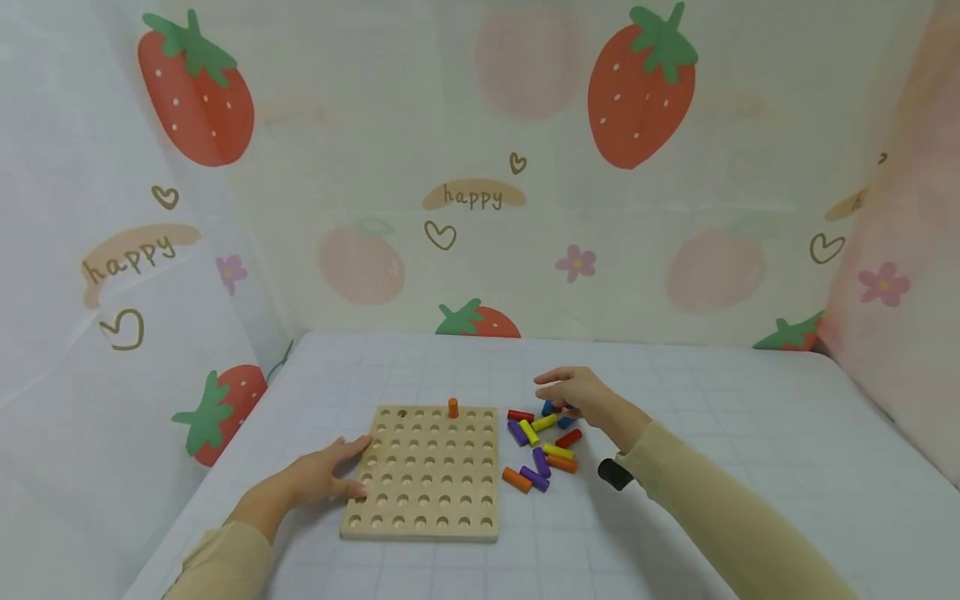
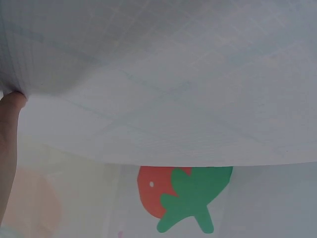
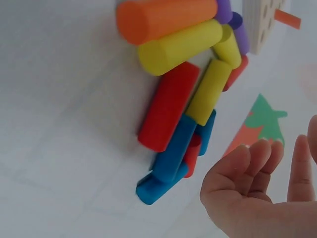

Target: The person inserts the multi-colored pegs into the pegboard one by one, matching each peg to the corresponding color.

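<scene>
Right fingers (image 3: 258, 155) half-curl, seemingly empty; left fingers (image 1: 351, 451) spread against pegboard (image 1: 438, 470), head view only.

Soft diffuse light, faint shadows on the tablecloth (image 1: 555, 546), wrist views dimmer, greyer, slightly soft

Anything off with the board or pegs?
One oddity: on the wooden board, the far row's second hole from the left looks darker than its neighbours; can't tell why. No damage visible. The loose pegs lie jumbled beside the board.
</scene>
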A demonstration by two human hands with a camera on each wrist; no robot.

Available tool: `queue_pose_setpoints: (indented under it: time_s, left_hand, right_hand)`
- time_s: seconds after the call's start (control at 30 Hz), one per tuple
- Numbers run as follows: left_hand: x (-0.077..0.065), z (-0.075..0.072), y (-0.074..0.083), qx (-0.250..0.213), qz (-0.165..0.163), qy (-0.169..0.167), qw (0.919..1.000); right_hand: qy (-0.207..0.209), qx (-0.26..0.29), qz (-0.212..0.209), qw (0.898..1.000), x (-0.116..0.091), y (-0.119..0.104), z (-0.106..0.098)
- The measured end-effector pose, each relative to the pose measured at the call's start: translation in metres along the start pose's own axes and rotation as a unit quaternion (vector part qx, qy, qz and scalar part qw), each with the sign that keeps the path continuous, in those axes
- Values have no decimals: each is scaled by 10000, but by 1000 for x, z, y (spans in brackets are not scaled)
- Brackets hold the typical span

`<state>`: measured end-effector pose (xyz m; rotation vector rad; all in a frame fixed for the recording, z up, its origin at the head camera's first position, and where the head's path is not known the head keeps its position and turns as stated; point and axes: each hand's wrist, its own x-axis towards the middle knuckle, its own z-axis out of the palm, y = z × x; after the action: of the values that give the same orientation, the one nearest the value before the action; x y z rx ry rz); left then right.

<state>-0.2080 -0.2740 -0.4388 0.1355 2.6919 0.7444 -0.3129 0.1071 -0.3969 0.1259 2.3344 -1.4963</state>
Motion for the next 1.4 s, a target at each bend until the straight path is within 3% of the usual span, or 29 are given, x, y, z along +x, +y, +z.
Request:
queue_pose_setpoints:
  time_s: [0.33,0.67,0.93,1.13,1.4]
  left_hand:
    - [0,-4,3,78,135,77,9998]
    - [1,-2,2,-36,135,43,9999]
    - [-1,-1,-2,-84,100,18,9999]
    - [-5,-1,-3,-41,66,54,10000]
    - [-4,0,0,-11,184,129,9997]
  right_hand:
    - [-34,-410,-93,9991,3,12,-14]
    - [-384,-565,-192,9975,-19,42,-24]
    - [-416,-984,-475,9931,-40,67,-21]
    - [-578,-1163,-540,9901,-46,72,-16]
    - [-280,-1596,-429,9858,-45,70,-10]
